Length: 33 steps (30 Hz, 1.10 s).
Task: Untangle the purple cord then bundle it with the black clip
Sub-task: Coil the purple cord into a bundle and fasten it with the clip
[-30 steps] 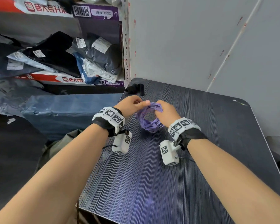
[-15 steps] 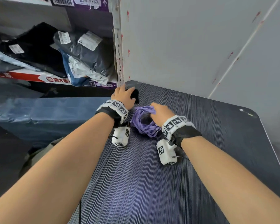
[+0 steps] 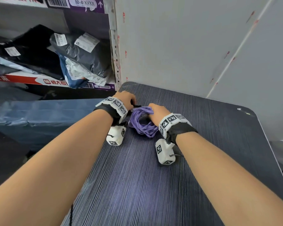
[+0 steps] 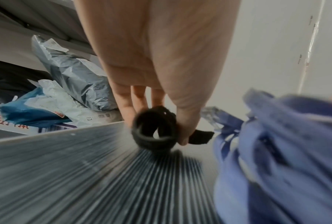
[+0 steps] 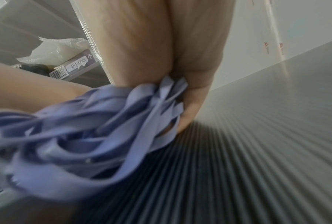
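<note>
I see a parcel stockroom: labelled plastic mailer bags (image 3: pixel 82 53) heaped on a barcoded metal shelf (image 3: pixel 88 86) beside my dark ribbed table (image 3: pixel 194 144).

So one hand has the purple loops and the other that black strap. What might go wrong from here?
The right hand grips the purple cord on one side only; the free loops sag onto the table and may slip out of order or re-tangle. The left hand pinches the black clip while it is rolled up, so opening it one-handed could be awkward, or it may drop.
</note>
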{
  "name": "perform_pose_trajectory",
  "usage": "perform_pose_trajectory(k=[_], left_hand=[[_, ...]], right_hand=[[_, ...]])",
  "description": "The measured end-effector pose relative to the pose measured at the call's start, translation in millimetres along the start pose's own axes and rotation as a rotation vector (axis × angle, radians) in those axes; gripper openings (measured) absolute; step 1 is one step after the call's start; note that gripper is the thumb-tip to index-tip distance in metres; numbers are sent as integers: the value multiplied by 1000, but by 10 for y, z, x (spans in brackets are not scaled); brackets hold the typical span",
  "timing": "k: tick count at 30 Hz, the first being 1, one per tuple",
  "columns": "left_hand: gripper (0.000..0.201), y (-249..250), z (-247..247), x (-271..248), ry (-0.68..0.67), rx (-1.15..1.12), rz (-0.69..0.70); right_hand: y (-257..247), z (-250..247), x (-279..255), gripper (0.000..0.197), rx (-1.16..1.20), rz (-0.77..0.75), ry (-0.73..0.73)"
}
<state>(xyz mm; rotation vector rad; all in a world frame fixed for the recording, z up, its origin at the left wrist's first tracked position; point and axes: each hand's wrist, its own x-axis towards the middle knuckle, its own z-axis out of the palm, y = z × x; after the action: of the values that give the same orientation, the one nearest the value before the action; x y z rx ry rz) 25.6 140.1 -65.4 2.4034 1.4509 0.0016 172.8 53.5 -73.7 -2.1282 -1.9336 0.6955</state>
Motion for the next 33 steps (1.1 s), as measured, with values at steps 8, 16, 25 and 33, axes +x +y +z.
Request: perform_pose_trajectory(k=[8, 16, 25, 33], left_hand=[[19, -21, -95, -637, 142, -202, -65], [23, 215, -213, -1422, 254, -570, 3], [22, 508, -378, -2173, 234, -626, 170], [15, 570, -398, -2418, 259, -574, 204]], right_hand=[[-157, -56, -469, 7, 0, -74, 37], [-365, -134, -1282, 37, -47, -332, 183], [-612, -222, -1841, 43, -66, -503, 345], [-711, -290, -2116, 42, -26, -554, 433]])
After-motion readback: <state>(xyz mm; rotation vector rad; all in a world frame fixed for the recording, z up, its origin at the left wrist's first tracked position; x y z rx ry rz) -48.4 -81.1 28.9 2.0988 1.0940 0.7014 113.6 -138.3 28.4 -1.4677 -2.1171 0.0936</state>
